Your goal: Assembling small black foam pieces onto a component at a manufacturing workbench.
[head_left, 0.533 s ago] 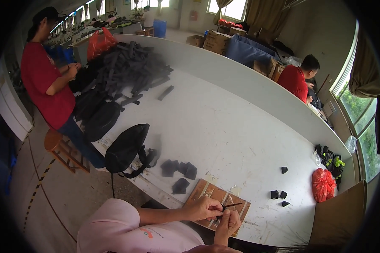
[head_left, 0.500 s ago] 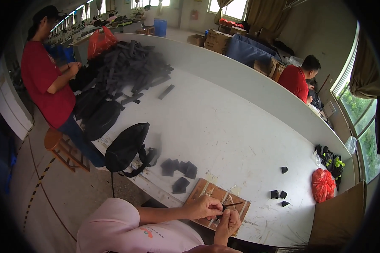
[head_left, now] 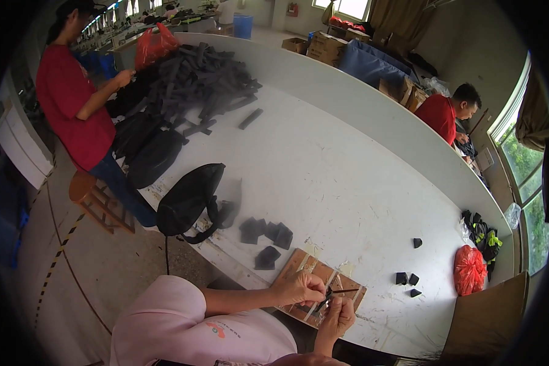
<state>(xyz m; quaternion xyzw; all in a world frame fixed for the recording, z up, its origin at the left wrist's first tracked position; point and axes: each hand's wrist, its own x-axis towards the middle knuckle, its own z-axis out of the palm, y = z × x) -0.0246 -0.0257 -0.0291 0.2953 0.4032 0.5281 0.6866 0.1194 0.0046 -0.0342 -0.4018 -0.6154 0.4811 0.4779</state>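
The left hand (head_left: 300, 288) and right hand (head_left: 338, 314) meet over a brown board (head_left: 319, 287) at the near edge of the white table (head_left: 348, 183). Both pinch a small dark strip (head_left: 327, 296), thin and black, just above the board. Flat black pieces (head_left: 266, 234) lie left of it. A red bag (head_left: 470, 269), knotted shut, sits far right.

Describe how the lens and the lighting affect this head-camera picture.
Head view: fisheye lens bends the white table's far edge into an arc and leaves black corners; daylight from the windows at right looks bright; soft, even light, faint shadows; the hands over the brown board are small, fine detail unclear.
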